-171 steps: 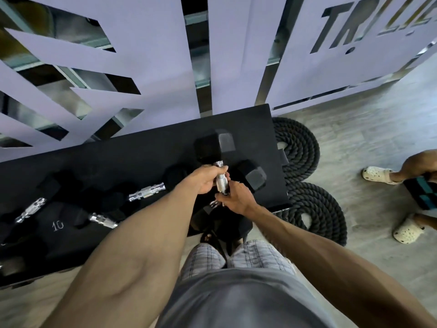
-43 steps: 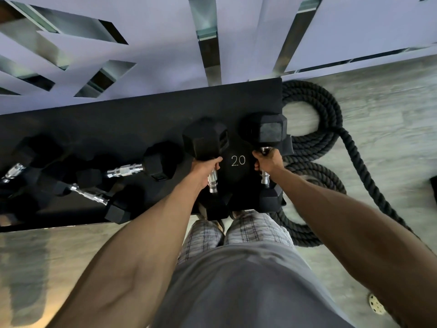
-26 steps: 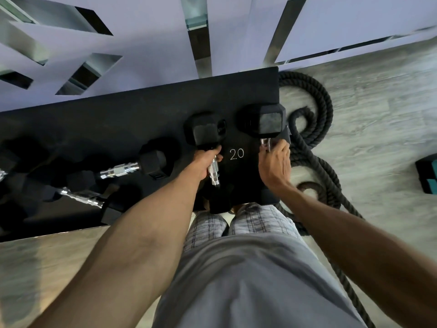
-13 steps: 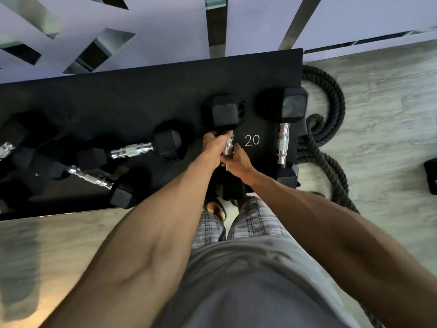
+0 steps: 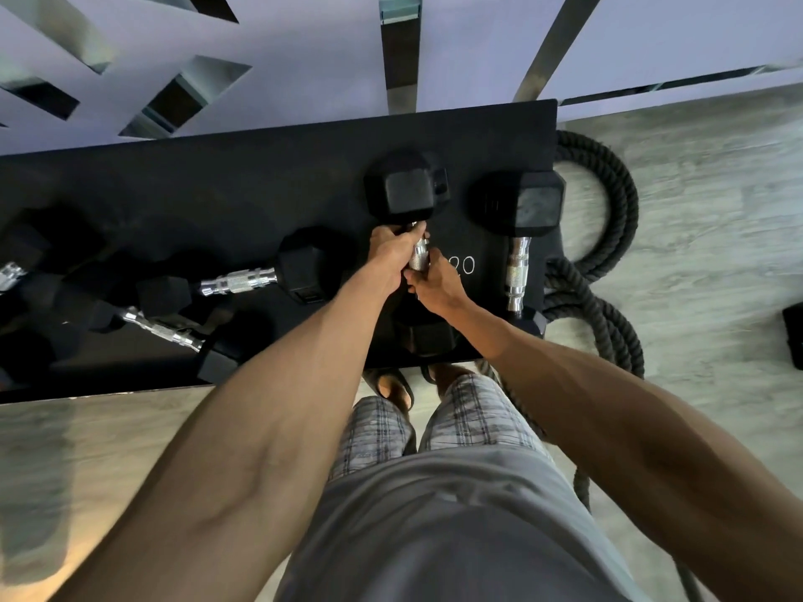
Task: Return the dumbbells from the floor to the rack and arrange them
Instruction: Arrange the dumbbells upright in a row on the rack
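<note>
The left hand (image 5: 393, 258) is gripping the upper part of the knurled chrome handle (image 5: 418, 255) of a black rubber hex-headed dumbbell (image 5: 406, 193), fingers curling round it. The right hand (image 5: 436, 286) is pinching the lower part, just at five o'clock of the left. The dumbbell is lying over the flat black rack shelf (image 5: 260, 176), its long axis running twelve to six o'clock, straight out from the person, so both hands are equally near. At three o'clock a matching black hex dumbbell (image 5: 517, 271) is lying parallel, apart. The near head is sitting in shadow under the right wrist. The right fingertips are hiding, and whether the weight is resting or hanging lifted I cannot tell.
</note>
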Action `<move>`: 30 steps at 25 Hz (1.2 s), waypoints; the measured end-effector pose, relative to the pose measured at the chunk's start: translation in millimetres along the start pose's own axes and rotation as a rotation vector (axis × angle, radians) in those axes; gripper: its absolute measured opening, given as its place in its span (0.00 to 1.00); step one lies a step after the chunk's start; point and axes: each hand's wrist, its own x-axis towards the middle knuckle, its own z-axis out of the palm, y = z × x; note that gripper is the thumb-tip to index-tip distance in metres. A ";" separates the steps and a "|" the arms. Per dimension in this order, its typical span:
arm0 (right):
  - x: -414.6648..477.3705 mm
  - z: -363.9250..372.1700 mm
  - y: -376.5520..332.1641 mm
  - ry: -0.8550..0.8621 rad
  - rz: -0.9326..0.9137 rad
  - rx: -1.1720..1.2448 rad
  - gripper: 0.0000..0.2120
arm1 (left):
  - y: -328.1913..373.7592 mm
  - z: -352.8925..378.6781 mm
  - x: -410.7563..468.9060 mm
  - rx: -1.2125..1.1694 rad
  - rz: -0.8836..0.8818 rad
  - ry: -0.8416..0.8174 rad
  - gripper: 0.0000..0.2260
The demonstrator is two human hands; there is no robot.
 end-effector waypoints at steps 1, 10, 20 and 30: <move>-2.5 1.5 3.5 -0.007 0.009 -0.010 0.17 | -3.6 -0.5 -2.5 0.003 -0.013 -0.006 0.06; -23.4 0.4 20.0 -0.059 -0.003 -0.106 0.17 | -27.1 1.7 -16.6 0.151 -0.030 0.004 0.12; -61.9 -106.7 30.8 0.453 -0.018 -0.334 0.14 | 4.7 67.6 -64.1 0.690 0.013 -0.181 0.10; -29.1 -121.1 88.6 0.181 0.001 -0.010 0.19 | -21.2 138.6 -33.3 -0.043 0.001 -0.137 0.02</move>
